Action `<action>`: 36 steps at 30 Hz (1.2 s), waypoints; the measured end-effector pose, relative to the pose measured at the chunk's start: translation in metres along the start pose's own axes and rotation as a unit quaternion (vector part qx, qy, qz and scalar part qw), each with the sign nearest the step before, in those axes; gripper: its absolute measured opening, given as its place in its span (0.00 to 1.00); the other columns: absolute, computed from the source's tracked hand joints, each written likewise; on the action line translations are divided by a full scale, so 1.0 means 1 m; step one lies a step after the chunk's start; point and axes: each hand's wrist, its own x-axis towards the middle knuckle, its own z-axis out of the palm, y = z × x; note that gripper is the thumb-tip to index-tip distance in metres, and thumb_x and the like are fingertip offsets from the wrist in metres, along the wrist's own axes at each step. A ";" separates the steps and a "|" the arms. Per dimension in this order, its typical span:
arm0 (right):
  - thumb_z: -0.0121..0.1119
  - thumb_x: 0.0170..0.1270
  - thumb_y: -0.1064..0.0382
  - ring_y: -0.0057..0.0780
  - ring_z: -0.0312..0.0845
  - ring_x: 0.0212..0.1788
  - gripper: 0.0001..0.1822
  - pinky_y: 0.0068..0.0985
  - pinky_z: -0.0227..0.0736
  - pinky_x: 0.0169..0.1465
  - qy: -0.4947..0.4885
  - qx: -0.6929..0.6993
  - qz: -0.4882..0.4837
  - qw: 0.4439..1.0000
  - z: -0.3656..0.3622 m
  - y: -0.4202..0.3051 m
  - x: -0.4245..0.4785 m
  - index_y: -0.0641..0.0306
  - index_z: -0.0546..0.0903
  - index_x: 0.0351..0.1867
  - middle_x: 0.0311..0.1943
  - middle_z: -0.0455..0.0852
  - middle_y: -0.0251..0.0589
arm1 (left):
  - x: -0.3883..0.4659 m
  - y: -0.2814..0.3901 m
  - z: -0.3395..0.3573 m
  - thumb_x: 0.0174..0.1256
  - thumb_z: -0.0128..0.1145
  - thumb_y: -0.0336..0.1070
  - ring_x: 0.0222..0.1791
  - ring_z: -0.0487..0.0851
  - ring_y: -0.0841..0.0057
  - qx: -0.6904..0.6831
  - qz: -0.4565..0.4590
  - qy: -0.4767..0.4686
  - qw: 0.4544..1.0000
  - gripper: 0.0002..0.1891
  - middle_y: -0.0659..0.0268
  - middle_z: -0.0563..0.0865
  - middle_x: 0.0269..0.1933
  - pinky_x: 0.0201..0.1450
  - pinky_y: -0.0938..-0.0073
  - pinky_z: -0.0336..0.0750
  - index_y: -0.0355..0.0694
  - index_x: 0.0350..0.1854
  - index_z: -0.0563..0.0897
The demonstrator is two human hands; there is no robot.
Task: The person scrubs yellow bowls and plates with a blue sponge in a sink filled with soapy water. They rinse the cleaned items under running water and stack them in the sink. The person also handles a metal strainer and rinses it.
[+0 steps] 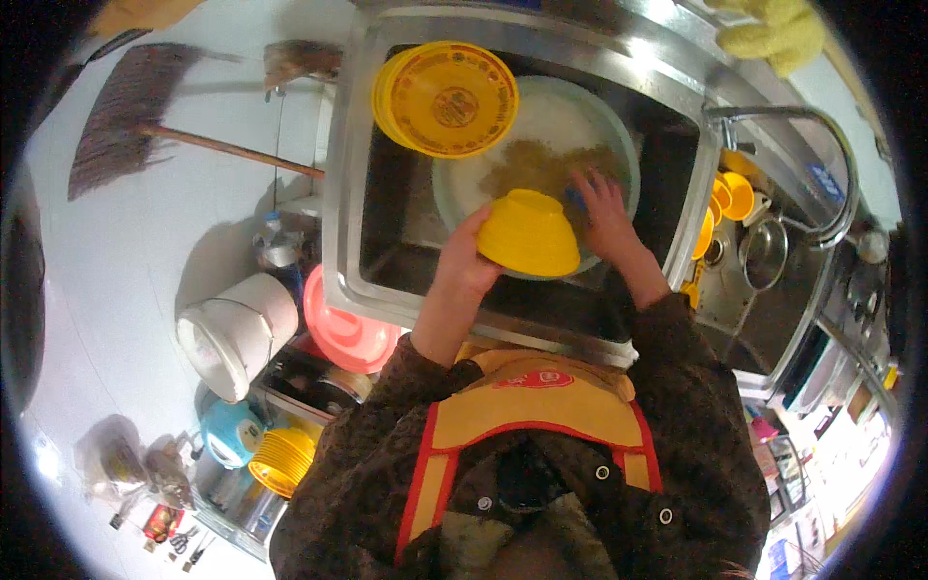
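My left hand (465, 255) grips a yellow bowl (528, 235) by its side, with its base up and tilted away from me. My right hand (607, 217) is just right of the bowl, fingers slightly spread over a small blue thing (574, 197). Whether those fingers hold it is unclear. Both hands are above a large pale round basin (629, 138) inside a stainless steel sink (346, 217). Whitish liquid with a blurred brown patch (533, 163) fills the basin. A stack of yellow patterned bowls (455, 101) overlaps the basin's far left side.
A curved faucet (844, 167) stands right of the sink. Beyond it, a second sink (779, 326) holds yellow cups (738, 196) and a round strainer (765, 254). Leftward are a broom (130, 119), a white bucket (243, 330), a pink basin (348, 333) and stacked yellow bowls (283, 460).
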 end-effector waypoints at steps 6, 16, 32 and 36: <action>0.65 0.53 0.72 0.50 0.71 0.63 0.40 0.36 0.66 0.65 0.034 0.234 -0.041 0.971 -0.055 -0.038 -0.003 0.59 0.64 0.69 0.64 0.73 0.53 | -0.011 0.014 0.036 0.75 0.45 0.42 0.58 0.80 0.63 -0.086 -0.029 -0.049 0.995 0.19 0.55 0.82 0.56 0.61 0.58 0.75 0.34 0.57 0.75; 0.56 0.67 0.62 0.24 0.78 0.27 0.12 0.24 0.72 0.31 -0.019 0.453 0.151 0.878 -0.047 -0.058 0.120 0.68 0.78 0.47 0.32 0.85 0.39 | -0.023 0.093 0.037 0.68 0.53 0.58 0.56 0.77 0.67 0.326 0.369 0.140 0.859 0.30 0.58 0.78 0.56 0.54 0.65 0.75 0.35 0.59 0.72; 0.58 0.68 0.50 0.30 0.81 0.46 0.22 0.26 0.79 0.39 -0.078 0.480 0.239 0.840 0.022 -0.078 0.201 0.61 0.77 0.55 0.47 0.84 0.39 | 0.062 0.135 0.030 0.57 0.61 0.26 0.57 0.76 0.68 0.272 0.280 0.083 0.917 0.40 0.59 0.73 0.60 0.45 0.66 0.78 0.44 0.70 0.54; 0.62 0.65 0.56 0.30 0.80 0.49 0.21 0.29 0.76 0.50 -0.124 0.628 0.225 0.734 0.031 -0.064 0.195 0.61 0.76 0.57 0.50 0.83 0.37 | 0.064 0.131 0.017 0.51 0.55 0.17 0.60 0.74 0.66 0.268 0.321 0.009 0.908 0.43 0.61 0.70 0.62 0.56 0.62 0.75 0.47 0.71 0.53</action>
